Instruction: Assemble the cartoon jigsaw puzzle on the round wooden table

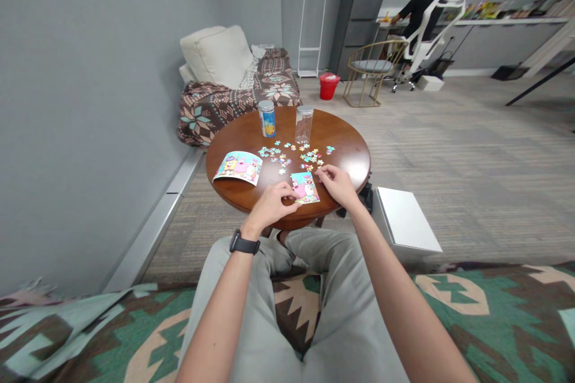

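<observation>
A partly assembled jigsaw puzzle (305, 187) with a pink cartoon figure lies near the front edge of the round table (281, 215). My left hand (276, 202) rests at its left edge, thumb and forefinger apart and touching the side. By the upper right corner, my right hand (336, 182) has thumb and forefinger pinched together; whatever is between them is too small to make out. Loose puzzle pieces (311, 157) are scattered just beyond the puzzle, with more pieces (269, 151) farther left. To the left lies a curved picture sheet (240, 167) with cartoon figures.
At the table's back stand a blue-labelled canister (266, 119) and a clear jar (304, 125), both silver-lidded. A white box (406, 218) sits on the floor at right. Beyond are a covered couch (278, 81), a red bin (329, 87), and a person (422, 12) at a counter.
</observation>
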`<action>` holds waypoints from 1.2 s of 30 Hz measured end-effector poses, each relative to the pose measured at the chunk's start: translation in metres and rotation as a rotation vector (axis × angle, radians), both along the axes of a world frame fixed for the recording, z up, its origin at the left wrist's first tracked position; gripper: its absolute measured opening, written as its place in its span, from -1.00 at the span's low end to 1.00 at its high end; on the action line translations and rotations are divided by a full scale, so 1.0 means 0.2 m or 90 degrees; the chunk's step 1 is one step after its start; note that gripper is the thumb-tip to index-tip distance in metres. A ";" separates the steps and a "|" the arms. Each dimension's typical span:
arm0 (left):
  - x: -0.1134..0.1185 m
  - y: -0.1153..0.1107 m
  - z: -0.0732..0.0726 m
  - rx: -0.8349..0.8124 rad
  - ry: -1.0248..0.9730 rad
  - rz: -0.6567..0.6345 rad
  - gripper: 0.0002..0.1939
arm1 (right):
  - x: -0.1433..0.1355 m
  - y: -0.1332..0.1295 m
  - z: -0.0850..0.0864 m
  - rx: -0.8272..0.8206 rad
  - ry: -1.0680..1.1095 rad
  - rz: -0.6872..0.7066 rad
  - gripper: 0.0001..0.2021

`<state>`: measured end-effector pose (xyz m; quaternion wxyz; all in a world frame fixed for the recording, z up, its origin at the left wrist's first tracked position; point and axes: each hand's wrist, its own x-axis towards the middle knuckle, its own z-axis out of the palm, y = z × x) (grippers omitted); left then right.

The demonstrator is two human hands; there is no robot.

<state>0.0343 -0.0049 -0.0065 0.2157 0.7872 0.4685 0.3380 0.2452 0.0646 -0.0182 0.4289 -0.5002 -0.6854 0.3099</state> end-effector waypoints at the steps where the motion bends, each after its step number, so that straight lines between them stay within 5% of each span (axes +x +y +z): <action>1: 0.00 0.00 0.00 0.003 0.004 -0.003 -0.90 | 0.00 0.00 0.00 -0.002 0.001 0.000 -0.75; 13: 0.00 0.01 -0.01 0.067 0.077 -0.021 -0.89 | -0.01 0.00 0.00 -0.011 -0.003 0.000 -0.76; 36: 0.00 -0.01 -0.03 0.064 0.020 0.011 -0.90 | -0.01 0.01 0.00 0.011 -0.022 -0.012 -0.77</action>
